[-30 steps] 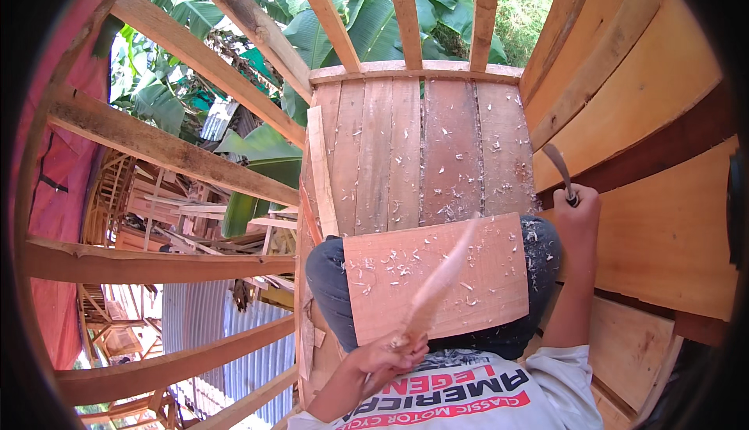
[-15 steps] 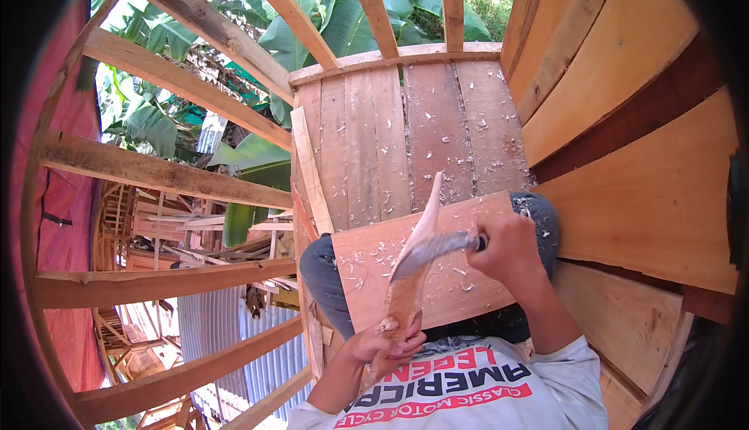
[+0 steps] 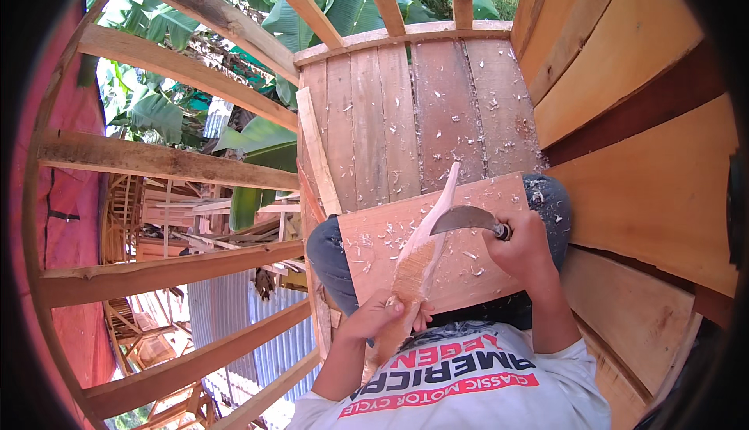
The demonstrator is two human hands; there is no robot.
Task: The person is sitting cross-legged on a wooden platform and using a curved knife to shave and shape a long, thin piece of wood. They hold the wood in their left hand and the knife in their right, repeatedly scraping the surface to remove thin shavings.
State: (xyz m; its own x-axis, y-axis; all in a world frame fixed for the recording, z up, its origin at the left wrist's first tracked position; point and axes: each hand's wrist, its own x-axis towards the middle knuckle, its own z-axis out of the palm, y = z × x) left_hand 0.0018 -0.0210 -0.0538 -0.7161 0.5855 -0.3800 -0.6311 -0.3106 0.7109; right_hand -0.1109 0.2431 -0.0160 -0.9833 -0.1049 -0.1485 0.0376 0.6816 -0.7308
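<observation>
A curved knife (image 3: 470,218) with a dark, broad blade and a short handle is in my right hand (image 3: 521,249), fingers wrapped round the handle. Its blade tip lies against or just over the upper part of a long carved piece of wood (image 3: 417,266). That piece narrows to a pale pointed end away from me and is rougher and browner toward me. Near its lower end my left hand (image 3: 388,317) grips it. Under both lies a flat wooden board (image 3: 485,204) across my lap, scattered with curled shavings.
A plank floor (image 3: 374,126) sprinkled with shavings stretches ahead. Slatted wooden rails (image 3: 168,157) stand on the left, with banana leaves (image 3: 312,9) beyond. Wide wooden panels (image 3: 640,188) close in on the right. A loose batten (image 3: 316,149) leans along the floor's left edge.
My right hand has moved the knife farther up the wood and turned its blade, which was blurred and lower before. My left hand keeps hold, its grip shifted slightly. The view has tilted a little.
</observation>
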